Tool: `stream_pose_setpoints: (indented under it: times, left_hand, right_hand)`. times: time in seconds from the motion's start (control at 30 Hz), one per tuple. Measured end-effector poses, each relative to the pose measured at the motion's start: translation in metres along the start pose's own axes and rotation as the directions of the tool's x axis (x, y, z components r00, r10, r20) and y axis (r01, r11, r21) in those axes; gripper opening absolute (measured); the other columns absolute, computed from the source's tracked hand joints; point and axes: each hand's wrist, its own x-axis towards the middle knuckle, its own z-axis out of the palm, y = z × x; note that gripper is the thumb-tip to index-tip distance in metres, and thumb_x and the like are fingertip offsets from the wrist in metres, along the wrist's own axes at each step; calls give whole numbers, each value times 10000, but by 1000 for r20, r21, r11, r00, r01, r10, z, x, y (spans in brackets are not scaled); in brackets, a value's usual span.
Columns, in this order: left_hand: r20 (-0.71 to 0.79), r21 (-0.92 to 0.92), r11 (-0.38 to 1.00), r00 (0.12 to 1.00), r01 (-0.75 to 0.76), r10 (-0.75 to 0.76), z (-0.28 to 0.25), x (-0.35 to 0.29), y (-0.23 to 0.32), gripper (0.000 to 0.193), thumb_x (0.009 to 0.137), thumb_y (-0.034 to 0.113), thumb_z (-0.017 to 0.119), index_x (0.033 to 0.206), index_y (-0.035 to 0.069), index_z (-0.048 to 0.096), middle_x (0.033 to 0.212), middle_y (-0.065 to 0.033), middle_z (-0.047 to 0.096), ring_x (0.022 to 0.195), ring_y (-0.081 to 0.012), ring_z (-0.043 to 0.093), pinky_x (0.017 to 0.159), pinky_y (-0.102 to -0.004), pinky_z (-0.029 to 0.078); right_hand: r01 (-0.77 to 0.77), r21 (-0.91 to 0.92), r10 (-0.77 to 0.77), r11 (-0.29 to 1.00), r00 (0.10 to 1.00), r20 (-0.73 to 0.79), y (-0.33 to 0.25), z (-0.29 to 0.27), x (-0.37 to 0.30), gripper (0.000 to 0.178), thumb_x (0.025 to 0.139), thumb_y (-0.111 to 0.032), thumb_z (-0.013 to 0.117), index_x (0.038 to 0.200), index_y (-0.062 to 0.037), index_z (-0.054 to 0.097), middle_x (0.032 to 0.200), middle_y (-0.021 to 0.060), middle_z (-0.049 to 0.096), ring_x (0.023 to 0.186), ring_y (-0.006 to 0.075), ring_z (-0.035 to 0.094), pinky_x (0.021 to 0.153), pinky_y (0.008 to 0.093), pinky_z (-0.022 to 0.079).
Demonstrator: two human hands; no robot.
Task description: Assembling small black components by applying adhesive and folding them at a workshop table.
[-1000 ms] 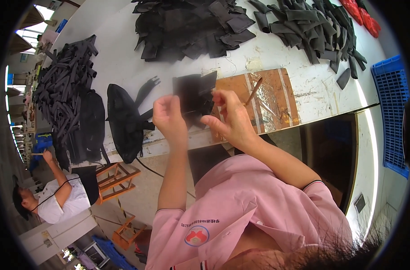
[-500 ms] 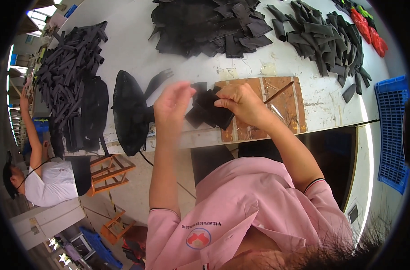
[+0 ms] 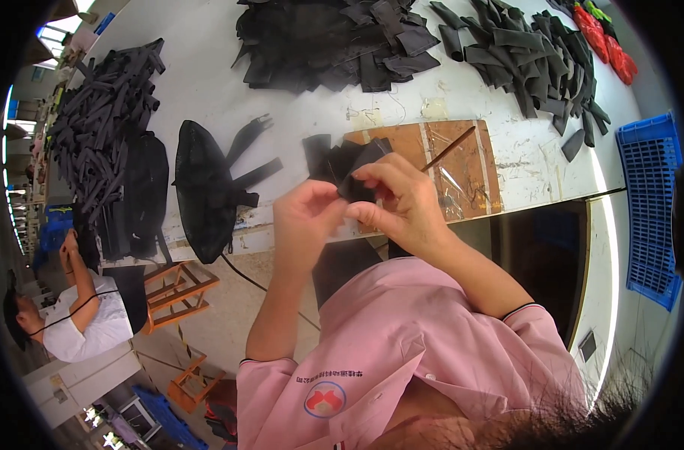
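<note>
Black fabric pieces (image 3: 328, 154) lie loosely piled at the table's near edge, partly over the brown board (image 3: 481, 176). My right hand (image 3: 405, 202) pinches a small black fabric piece (image 3: 351, 189) between bent fingers and thumb. Against the left side of that piece, the fingertips of my left hand (image 3: 304, 217) are closed and seem to grip its edge. Both hands nearly meet in front of my chest. To the left of my left hand rests a black mesh-like item (image 3: 201, 191), with black strips (image 3: 258, 174) sticking out at its right.
A thin brown stick (image 3: 450, 148) lies on the board. Beyond are heaps of black pieces (image 3: 319, 49), dark grey pieces (image 3: 514, 56) and narrow dark strips (image 3: 94, 127). A blue crate (image 3: 652, 214) stands at the right. Another person (image 3: 94, 319) works at the left near wooden stools (image 3: 178, 296).
My left hand has come down and right to meet the fabric. My right hand has turned, its fingers now spread around the piece. The other person's arm has lowered.
</note>
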Motion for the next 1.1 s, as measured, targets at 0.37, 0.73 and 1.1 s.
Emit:
stream_pose_setpoints:
  times: [0.37,0.73,1.1]
  left_hand:
    - [-318,-219,972,948,-89,15,38,-14,-24,175,712,-64,587,844,8,496,658,-39,535,412,-36,391,363,-171,291]
    - [-270,-74,988,956,-136,111,49,-10,-37,148,744,-79,512,873,-5,508,760,-61,580,428,-10,393,357,-141,287]
    - [-7,-43,973,974,-225,225,65,-28,-10,251,754,-39,562,999,10,540,828,-41,582,618,-69,495,538,-172,387]
  right_hand:
    - [-43,-55,36,998,992,-117,28,4,-22,38,699,-9,582,729,12,576,647,69,524,550,223,529,482,300,434]
    - [-641,758,352,119,742,571,39,-5,-38,86,805,-146,600,798,-71,559,708,-11,536,588,72,449,529,200,378]
    - [-362,835,246,416,928,279,26,-39,-31,143,838,-141,553,761,-27,515,834,18,492,681,73,480,614,217,421]
